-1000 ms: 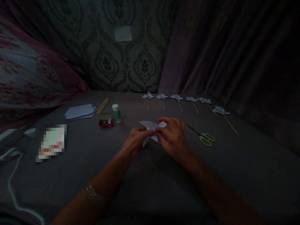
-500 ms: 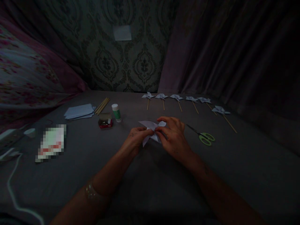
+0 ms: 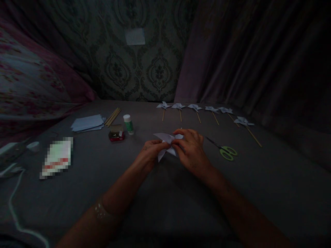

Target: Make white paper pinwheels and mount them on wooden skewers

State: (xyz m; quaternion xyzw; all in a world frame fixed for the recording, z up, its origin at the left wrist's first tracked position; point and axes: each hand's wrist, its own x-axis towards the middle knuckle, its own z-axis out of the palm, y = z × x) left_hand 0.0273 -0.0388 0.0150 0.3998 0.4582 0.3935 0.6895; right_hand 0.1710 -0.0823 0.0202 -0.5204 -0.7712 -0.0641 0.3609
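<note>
Between my hands is a white paper pinwheel (image 3: 164, 137) with folded, pointed blades, held just above the grey-covered table. My left hand (image 3: 152, 151) grips its left side, the thumb pressed near the centre. From the right, my right hand (image 3: 192, 148) pinches at the pinwheel's middle with thumb and fingers; whatever small piece may be between those fingertips is hidden. Part of the far blades is covered by my right fingers. Right of that hand lie scissors (image 3: 227, 153) with green handles. A glue stick (image 3: 128, 124) stands upright beyond my left hand, beside a small red box (image 3: 116, 134) of metal bits.
Several finished pinwheels on sticks (image 3: 194, 107) lie along the back right. A paper stack (image 3: 88, 123) and loose wooden sticks (image 3: 112, 117) are at the back left. Further left are a blurred-out packet (image 3: 57, 156), a white cup (image 3: 33, 146) and a white cable (image 3: 14, 206).
Both hands stay nearly in place on the pinwheel. My right fingers shift very slightly at its centre; nothing else moves visibly.
</note>
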